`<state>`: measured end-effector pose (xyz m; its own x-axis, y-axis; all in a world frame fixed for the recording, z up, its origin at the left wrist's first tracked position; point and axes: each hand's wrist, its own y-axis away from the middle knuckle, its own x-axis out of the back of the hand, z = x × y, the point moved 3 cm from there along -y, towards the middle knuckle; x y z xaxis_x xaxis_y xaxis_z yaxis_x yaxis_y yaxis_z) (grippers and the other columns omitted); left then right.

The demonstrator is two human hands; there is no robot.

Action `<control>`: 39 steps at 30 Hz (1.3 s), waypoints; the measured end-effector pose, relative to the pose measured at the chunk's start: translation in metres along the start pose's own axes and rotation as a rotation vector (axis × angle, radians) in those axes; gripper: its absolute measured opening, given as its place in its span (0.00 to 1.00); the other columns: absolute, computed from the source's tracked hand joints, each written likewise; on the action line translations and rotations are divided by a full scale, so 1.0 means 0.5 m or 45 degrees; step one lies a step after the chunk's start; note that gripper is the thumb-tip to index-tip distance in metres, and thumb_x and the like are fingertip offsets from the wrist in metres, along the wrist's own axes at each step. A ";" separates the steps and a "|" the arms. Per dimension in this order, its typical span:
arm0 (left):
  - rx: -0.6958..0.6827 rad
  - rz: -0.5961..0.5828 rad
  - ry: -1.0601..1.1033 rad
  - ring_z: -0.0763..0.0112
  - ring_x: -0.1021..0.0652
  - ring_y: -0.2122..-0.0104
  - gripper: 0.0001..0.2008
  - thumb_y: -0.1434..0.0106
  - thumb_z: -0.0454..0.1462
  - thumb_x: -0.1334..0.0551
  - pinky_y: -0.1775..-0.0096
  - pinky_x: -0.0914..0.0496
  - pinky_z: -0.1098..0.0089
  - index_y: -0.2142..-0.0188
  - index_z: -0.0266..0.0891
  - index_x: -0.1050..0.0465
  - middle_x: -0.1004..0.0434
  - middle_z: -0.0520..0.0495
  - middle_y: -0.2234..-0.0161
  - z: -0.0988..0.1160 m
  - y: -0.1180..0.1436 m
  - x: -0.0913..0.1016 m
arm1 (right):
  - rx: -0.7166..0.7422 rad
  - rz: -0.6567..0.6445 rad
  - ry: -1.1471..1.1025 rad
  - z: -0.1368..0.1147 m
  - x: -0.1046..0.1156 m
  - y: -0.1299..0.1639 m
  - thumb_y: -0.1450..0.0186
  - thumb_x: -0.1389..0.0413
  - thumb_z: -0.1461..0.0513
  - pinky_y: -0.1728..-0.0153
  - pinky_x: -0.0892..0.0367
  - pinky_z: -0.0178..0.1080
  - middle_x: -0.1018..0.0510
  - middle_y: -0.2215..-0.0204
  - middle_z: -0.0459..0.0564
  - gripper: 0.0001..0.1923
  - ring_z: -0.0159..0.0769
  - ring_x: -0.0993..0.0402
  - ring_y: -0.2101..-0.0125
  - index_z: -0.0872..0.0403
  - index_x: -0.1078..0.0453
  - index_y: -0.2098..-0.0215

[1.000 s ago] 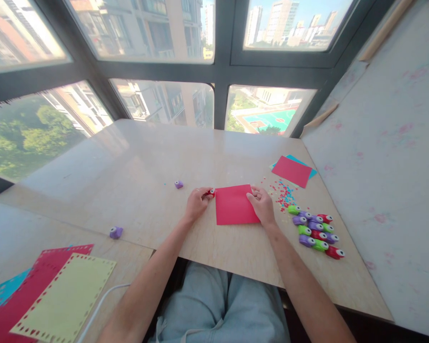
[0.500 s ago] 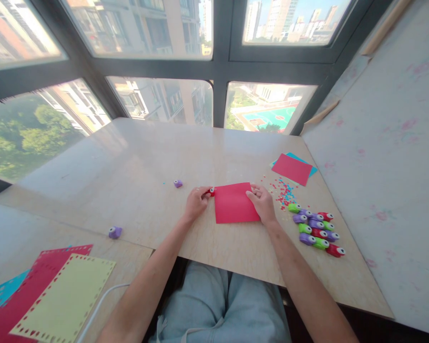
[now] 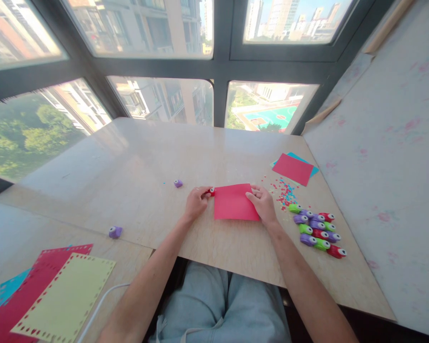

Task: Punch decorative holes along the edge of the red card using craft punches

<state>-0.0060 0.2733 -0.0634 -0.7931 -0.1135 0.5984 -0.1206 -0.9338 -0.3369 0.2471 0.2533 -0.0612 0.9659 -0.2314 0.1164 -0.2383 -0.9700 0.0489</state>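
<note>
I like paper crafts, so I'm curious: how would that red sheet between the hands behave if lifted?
The red sheet is probably fairly stiff for paper, since it shows little sag beside the right hand. It's likely light: that hand pinches only its right side. Looking thin, it might bend if pushed edge-on.

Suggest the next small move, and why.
Probably squeeze the small red punch with the left hand: it sits at the left edge of the red sheet, near the upper corner, and the right hand grips the opposite edge. Whether paper is inside the punch is too small to tell.
</note>
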 end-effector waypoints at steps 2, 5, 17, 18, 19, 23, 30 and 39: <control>0.003 -0.001 0.006 0.64 0.22 0.59 0.15 0.40 0.27 0.42 0.53 0.30 0.63 0.57 0.40 0.22 0.18 0.44 0.60 0.000 0.000 0.000 | -0.010 0.003 -0.012 0.001 0.001 -0.001 0.48 0.38 0.52 0.69 0.27 0.41 0.17 0.64 0.58 0.28 0.46 0.20 0.66 0.57 0.31 0.52; 0.001 -0.004 0.011 0.65 0.22 0.59 0.15 0.40 0.27 0.42 0.52 0.30 0.63 0.57 0.40 0.22 0.18 0.44 0.60 -0.001 0.000 -0.001 | -0.023 -0.002 -0.024 0.001 0.001 -0.001 0.48 0.37 0.53 0.68 0.26 0.42 0.17 0.64 0.57 0.27 0.46 0.20 0.65 0.56 0.30 0.53; 0.010 -0.008 -0.032 0.64 0.23 0.59 0.15 0.40 0.27 0.41 0.54 0.30 0.63 0.56 0.40 0.22 0.18 0.44 0.60 -0.004 -0.002 -0.002 | 0.008 -0.003 -0.018 0.007 0.003 0.005 0.46 0.39 0.53 0.67 0.26 0.42 0.17 0.64 0.56 0.26 0.46 0.19 0.65 0.56 0.31 0.52; 0.011 -0.009 -0.036 0.64 0.23 0.59 0.15 0.40 0.27 0.41 0.54 0.30 0.63 0.56 0.40 0.22 0.18 0.44 0.60 -0.004 -0.002 -0.002 | 0.020 0.001 -0.002 0.008 0.003 0.005 0.46 0.39 0.53 0.67 0.26 0.43 0.17 0.64 0.57 0.26 0.46 0.19 0.65 0.56 0.31 0.52; 0.014 -0.008 -0.038 0.64 0.23 0.59 0.15 0.40 0.27 0.41 0.54 0.30 0.63 0.56 0.40 0.22 0.18 0.44 0.60 -0.004 -0.002 -0.002 | 0.033 0.005 0.018 0.009 0.003 0.005 0.46 0.39 0.53 0.66 0.26 0.43 0.17 0.63 0.57 0.27 0.46 0.20 0.64 0.56 0.31 0.51; 0.019 -0.011 -0.032 0.64 0.23 0.60 0.15 0.40 0.27 0.41 0.54 0.30 0.63 0.56 0.40 0.23 0.18 0.44 0.59 -0.004 -0.002 -0.002 | 0.069 0.008 0.102 0.009 0.002 0.005 0.46 0.40 0.53 0.67 0.26 0.43 0.18 0.64 0.58 0.27 0.47 0.20 0.65 0.57 0.31 0.50; 0.032 0.002 0.006 0.64 0.23 0.59 0.14 0.39 0.28 0.41 0.54 0.29 0.63 0.56 0.40 0.23 0.18 0.44 0.60 -0.004 -0.001 -0.001 | 0.070 0.010 0.164 0.007 0.002 0.007 0.45 0.41 0.53 0.68 0.27 0.43 0.18 0.64 0.58 0.28 0.46 0.20 0.67 0.57 0.31 0.50; 0.026 -0.011 0.018 0.64 0.23 0.59 0.15 0.39 0.28 0.41 0.52 0.29 0.61 0.55 0.40 0.23 0.18 0.43 0.60 -0.006 -0.001 -0.002 | 0.037 0.003 0.090 0.003 0.004 0.008 0.46 0.40 0.53 0.69 0.27 0.42 0.18 0.65 0.56 0.28 0.45 0.20 0.67 0.56 0.31 0.50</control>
<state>-0.0070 0.2749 -0.0658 -0.8007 -0.1004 0.5907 -0.1157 -0.9414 -0.3168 0.2482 0.2491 -0.0625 0.9555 -0.2288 0.1862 -0.2365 -0.9714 0.0199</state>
